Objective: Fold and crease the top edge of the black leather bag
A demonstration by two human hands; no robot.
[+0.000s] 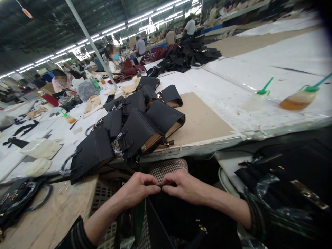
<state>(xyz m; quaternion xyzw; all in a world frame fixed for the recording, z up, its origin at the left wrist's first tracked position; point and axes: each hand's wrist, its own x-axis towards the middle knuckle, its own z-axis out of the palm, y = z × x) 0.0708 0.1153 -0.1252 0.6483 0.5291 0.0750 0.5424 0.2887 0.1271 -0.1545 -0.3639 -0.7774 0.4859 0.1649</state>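
A black handbag (186, 214) with small gold-coloured metal fittings (202, 227) lies across my lap, over a checked cloth (168, 166). At its upper edge my left hand (138, 189) is closed in a pinch, thumb against forefinger. My right hand (183, 186) pinches the same edge from the other side, its fingertips almost touching those of the left. Only a small dark bit of the bag shows between the fingertips; the fingers hide the rest.
Several black handbags (138, 133) are heaped at the table's edge ahead. Squeeze bottles (298, 98) stand to the right on the white table (259, 121). More black bags (290, 186) lie at my right; another bag (18, 197) rests on a board at left. Co-workers sit beyond.
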